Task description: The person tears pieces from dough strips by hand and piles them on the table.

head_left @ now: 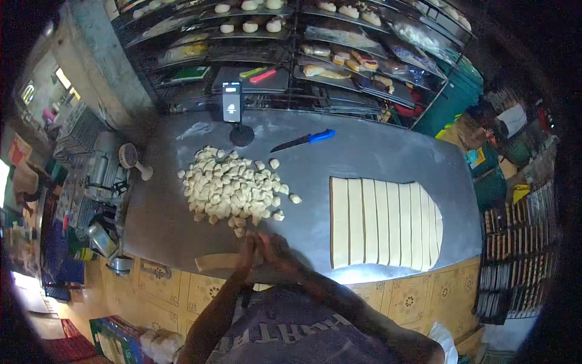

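Observation:
My left hand (247, 250) and my right hand (273, 247) are close together near the table's front edge, both with closed fingers; what lies between them is too small to make out. Just beyond them is a heap of small pale dough pieces (230, 185). A strip of dough (217, 262) lies at the near edge, its right end reaching my left hand. On the right of the dark table (303, 206) rests a flat sheet of dough (388, 224) cut into long strips.
A knife with a blue handle (321, 136) lies behind the heap, near a phone on a stand (232, 109). A brush (134, 160) is at the left edge. Racks with trays (339, 76) stand behind the table, and stacked trays (515, 261) stand at right.

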A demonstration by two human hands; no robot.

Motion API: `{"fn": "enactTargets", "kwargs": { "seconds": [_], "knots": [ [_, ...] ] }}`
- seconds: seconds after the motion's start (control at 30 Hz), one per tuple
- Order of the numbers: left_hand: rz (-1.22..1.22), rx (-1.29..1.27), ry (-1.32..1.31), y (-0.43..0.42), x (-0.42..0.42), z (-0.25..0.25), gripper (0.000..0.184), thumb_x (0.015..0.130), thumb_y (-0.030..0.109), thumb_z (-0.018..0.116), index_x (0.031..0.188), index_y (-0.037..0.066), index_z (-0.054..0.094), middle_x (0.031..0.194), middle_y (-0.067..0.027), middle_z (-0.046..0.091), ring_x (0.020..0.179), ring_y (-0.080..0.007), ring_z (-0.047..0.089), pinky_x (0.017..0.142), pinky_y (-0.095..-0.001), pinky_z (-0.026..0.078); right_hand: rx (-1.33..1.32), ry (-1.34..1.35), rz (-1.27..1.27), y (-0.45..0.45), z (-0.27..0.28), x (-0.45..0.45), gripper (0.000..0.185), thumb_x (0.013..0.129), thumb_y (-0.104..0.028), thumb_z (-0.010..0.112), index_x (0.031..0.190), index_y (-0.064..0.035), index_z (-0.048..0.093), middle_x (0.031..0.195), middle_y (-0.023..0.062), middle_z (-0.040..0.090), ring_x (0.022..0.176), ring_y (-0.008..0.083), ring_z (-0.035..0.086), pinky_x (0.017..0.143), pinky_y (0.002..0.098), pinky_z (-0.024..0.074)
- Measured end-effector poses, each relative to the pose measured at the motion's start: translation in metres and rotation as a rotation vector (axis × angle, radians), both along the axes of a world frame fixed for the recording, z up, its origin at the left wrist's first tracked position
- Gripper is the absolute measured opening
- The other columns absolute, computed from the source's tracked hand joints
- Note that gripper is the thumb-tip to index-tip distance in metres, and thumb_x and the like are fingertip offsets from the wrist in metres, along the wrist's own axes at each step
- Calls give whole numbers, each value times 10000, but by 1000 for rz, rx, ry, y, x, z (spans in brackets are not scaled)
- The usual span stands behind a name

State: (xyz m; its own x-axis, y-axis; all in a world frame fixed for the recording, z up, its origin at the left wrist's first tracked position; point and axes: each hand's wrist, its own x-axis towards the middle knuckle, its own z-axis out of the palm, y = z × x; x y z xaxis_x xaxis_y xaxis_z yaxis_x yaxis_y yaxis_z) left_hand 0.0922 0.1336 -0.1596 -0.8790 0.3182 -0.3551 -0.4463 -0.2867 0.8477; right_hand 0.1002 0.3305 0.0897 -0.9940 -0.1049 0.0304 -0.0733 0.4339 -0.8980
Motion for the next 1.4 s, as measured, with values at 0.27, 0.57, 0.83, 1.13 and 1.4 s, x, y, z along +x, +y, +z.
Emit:
{"fn": "enactTargets", "kwargs": {
  "seconds": [0.27,0.57,0.83,1.13,1.4],
  "knots": [
    [-397,-1272,664,37,-25,205,268,1027,339,456,1054,86,540,799,-44,599,689,-197,573,578,-345,467,174,44,-133,-14,-35,-47,244,920,-208,633,1087,-32,615,906,99,653,784,230,632,710,394,533],
    [-28,16,-301,1,-49,261,507,924,595,552,1083,114,567,831,-36,588,720,-166,590,577,-347,483,358,670,-192,-33,83,-41,323,896,-139,666,1204,-58,610,868,95,646,679,149,590,643,314,517],
    [-91,-233,-217,2,-14,42,638,935,633,499,1187,46,514,931,-76,595,780,-192,598,632,-364,501,-133,-45,-1,-33,32,-28,434,951,-264,656,1296,-37,527,949,105,657,761,153,630,712,313,527],
    [-129,93,34,-44,19,106,498,991,209,447,1453,36,374,1184,-186,594,955,-349,607,841,-450,498,-85,153,-146,-8,71,-240,609,916,-295,696,1383,-44,397,1048,79,631,842,165,627,754,331,513],
    [-406,-1063,663,-105,-30,227,514,1029,309,448,1466,55,360,1082,-158,635,903,-295,620,811,-449,498,-58,434,-222,-9,107,-462,649,873,-236,729,1410,-77,401,977,76,642,789,143,633,702,306,523]
  ]
}}
